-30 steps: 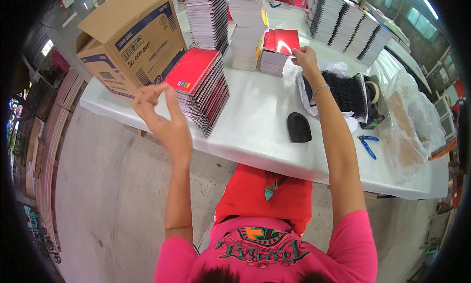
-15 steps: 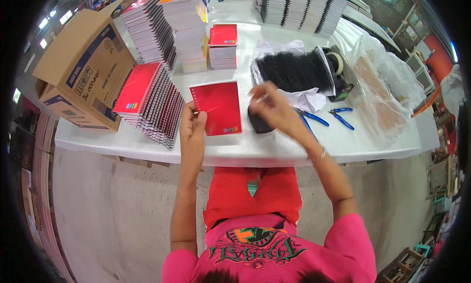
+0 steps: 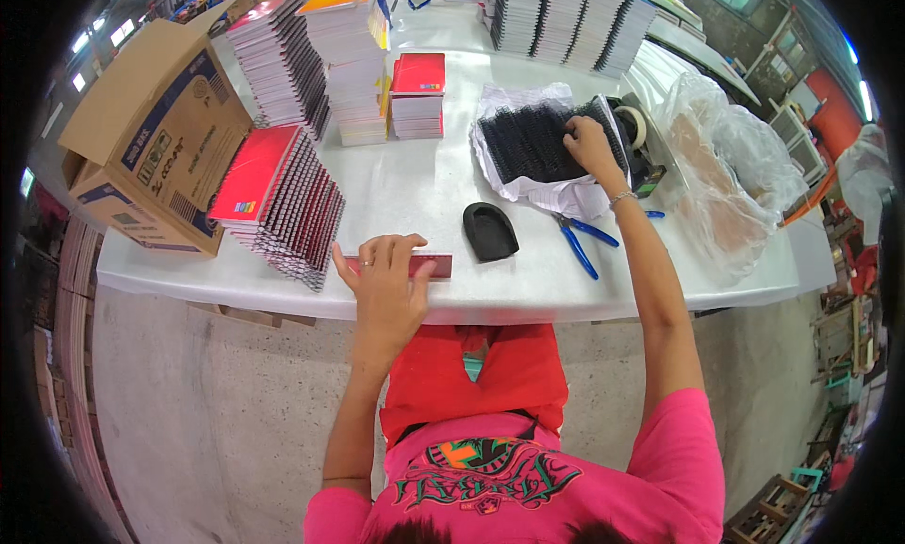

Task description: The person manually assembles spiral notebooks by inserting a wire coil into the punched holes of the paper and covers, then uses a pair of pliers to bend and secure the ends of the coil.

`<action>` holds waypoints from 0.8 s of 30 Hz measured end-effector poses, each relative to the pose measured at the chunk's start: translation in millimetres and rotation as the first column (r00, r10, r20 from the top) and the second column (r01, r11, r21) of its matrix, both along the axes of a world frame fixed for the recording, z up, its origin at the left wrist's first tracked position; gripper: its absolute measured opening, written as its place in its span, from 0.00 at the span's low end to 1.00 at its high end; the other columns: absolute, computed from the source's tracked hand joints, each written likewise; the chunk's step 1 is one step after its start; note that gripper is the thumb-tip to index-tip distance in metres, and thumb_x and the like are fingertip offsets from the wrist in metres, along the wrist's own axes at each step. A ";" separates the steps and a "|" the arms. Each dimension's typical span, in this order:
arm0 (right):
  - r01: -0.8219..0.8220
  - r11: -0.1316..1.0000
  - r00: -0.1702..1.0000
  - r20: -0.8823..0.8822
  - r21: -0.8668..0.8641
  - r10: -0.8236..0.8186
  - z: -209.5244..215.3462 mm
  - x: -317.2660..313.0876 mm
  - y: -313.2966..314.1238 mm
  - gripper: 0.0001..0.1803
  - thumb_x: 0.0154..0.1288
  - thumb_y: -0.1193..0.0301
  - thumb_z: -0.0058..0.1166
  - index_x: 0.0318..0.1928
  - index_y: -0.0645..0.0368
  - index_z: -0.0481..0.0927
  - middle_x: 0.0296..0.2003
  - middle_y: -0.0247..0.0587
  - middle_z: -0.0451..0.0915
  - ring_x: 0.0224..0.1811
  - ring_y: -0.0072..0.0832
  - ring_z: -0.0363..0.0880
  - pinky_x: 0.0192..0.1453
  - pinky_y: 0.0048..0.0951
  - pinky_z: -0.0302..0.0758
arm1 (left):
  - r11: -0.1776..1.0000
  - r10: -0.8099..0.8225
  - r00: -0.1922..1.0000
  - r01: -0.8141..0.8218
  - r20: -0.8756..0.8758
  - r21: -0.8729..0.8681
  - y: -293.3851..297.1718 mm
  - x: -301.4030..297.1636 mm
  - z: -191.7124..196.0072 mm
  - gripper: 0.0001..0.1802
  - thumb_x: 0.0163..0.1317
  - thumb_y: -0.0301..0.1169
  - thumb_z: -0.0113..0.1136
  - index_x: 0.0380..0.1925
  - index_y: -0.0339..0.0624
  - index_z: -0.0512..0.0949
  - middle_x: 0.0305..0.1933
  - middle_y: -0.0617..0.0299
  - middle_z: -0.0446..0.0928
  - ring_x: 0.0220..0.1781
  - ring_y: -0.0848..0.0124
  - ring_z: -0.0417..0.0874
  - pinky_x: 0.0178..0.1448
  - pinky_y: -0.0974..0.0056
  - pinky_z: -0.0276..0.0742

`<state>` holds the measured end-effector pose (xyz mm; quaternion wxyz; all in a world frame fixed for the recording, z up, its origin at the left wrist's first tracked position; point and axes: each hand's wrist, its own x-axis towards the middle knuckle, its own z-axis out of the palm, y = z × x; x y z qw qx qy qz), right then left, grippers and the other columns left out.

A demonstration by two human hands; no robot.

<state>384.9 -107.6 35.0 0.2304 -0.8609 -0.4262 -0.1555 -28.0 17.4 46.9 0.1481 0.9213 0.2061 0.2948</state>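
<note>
My left hand grips a red notebook near the table's front edge. The notebook is seen nearly edge-on, and my fingers cover much of it. Over a heap of black spiral binding coils, my right hand has its fingers bent and pinched together on the coils. Exactly how many coils are between them is hidden. A black, rounded, hollow block sits between my hands. Blue-handled cutters lie just left of my right forearm, and a second blue-handled tool shows partly behind it.
At left stand an open cardboard box and a stack of red spiral notebooks. Farther back rise a yellow-topped stack, a small red stack and tall coil-bound stacks. Right of the coils are a tape roll and clear plastic.
My right hand has moved away to the far right, from beside the notebook onto the coils. My left hand has lowered the notebook and tipped it from face-up view to nearly edge-on.
</note>
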 end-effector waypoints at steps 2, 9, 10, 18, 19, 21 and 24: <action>0.026 0.986 0.994 -0.109 0.165 -0.008 6.3 -2.3 -5.0 0.12 0.55 0.72 0.61 0.38 0.68 0.82 0.34 0.54 0.83 0.40 0.45 0.84 0.48 0.40 0.80 | 0.999 0.037 0.998 -0.038 0.042 0.022 -5.2 4.4 -3.4 0.18 0.59 0.44 0.64 0.43 0.46 0.75 0.47 0.63 0.71 0.59 0.62 0.68 0.74 0.32 0.29; 0.010 0.959 0.989 -0.146 0.284 0.033 47.1 -30.1 -17.3 0.17 0.59 0.74 0.56 0.49 0.61 0.83 0.32 0.47 0.79 0.36 0.36 0.80 0.46 0.32 0.75 | 0.989 0.148 0.983 -0.149 0.110 0.003 -12.9 19.6 -16.4 0.29 0.46 0.57 0.73 0.34 0.47 0.75 0.45 0.62 0.70 0.59 0.58 0.66 0.71 0.27 0.33; -0.048 0.951 0.993 -0.087 0.305 0.078 48.5 -31.9 -20.4 0.18 0.60 0.75 0.54 0.52 0.61 0.82 0.33 0.45 0.78 0.37 0.33 0.78 0.47 0.29 0.74 | 0.987 0.160 0.981 -0.161 0.110 0.000 -13.7 22.5 -18.6 0.30 0.45 0.58 0.74 0.33 0.47 0.74 0.44 0.62 0.70 0.58 0.58 0.66 0.71 0.27 0.34; -0.407 0.863 0.821 -0.293 0.300 0.490 57.6 -164.8 -29.1 0.14 0.66 0.73 0.56 0.52 0.59 0.82 0.34 0.41 0.75 0.37 0.30 0.73 0.45 0.30 0.70 | 0.983 0.167 0.975 -0.177 0.149 0.054 -9.0 25.5 -20.9 0.26 0.46 0.53 0.74 0.30 0.47 0.73 0.38 0.63 0.69 0.54 0.59 0.67 0.67 0.33 0.45; -0.439 0.846 0.792 -0.314 0.301 0.523 55.7 -186.3 -27.6 0.14 0.66 0.75 0.56 0.51 0.60 0.82 0.32 0.42 0.74 0.36 0.31 0.72 0.44 0.32 0.70 | 0.981 0.172 0.974 -0.183 0.146 0.059 -8.5 25.0 -20.6 0.25 0.46 0.52 0.74 0.30 0.47 0.73 0.38 0.64 0.69 0.53 0.59 0.67 0.66 0.34 0.48; -0.443 0.854 0.760 -0.390 0.273 0.520 49.4 -218.4 -29.1 0.16 0.66 0.76 0.55 0.53 0.59 0.82 0.32 0.43 0.73 0.32 0.32 0.72 0.40 0.31 0.70 | 0.981 0.174 0.974 -0.184 0.146 0.056 -8.3 26.1 -20.4 0.25 0.46 0.52 0.74 0.29 0.47 0.74 0.37 0.64 0.69 0.52 0.60 0.68 0.63 0.38 0.51; -0.439 0.849 0.708 -0.468 0.295 0.529 43.0 -242.7 -26.4 0.18 0.64 0.77 0.56 0.55 0.57 0.82 0.31 0.44 0.74 0.28 0.33 0.71 0.37 0.31 0.70 | 0.979 0.181 0.973 -0.192 0.140 0.065 -8.1 26.8 -20.0 0.24 0.46 0.52 0.74 0.28 0.47 0.75 0.37 0.65 0.70 0.51 0.61 0.69 0.61 0.42 0.54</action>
